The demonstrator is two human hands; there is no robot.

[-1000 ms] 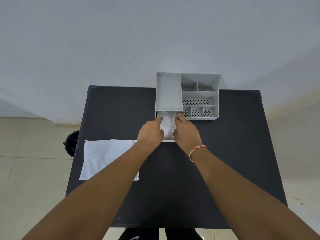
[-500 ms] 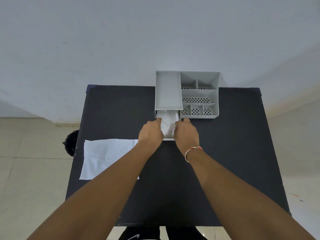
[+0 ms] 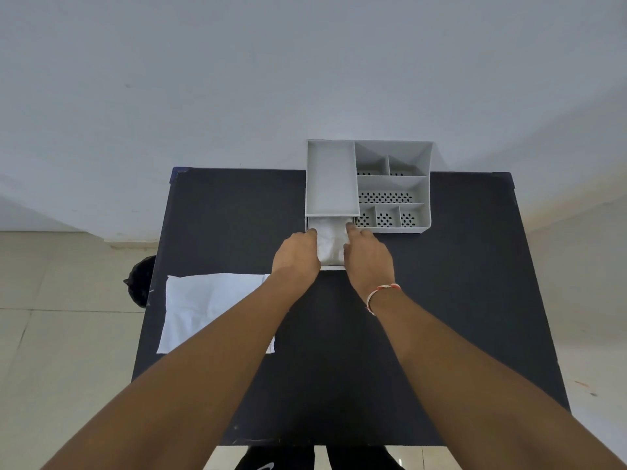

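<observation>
A grey desk organizer [image 3: 393, 184] stands at the far edge of the black table [image 3: 441, 300]. Its low drawer [image 3: 330, 266] is pulled out toward me. A folded white cloth [image 3: 330, 244] lies inside the drawer. My left hand [image 3: 297, 252] holds the cloth's left side with its fingers curled down over the edge. My right hand [image 3: 368, 256] holds the right side, index finger stretched toward the back of the drawer. A red and white band circles my right wrist.
A second white cloth [image 3: 210, 307] lies flat on the left part of the table, partly under my left forearm. A dark round object [image 3: 139, 281] sits on the floor by the table's left edge. A wall rises right behind the organizer.
Both hands have stayed at the drawer with the cloth between them. My right fingers have drawn back and then reached forward again along the cloth. The cloth sits lower in the drawer.
</observation>
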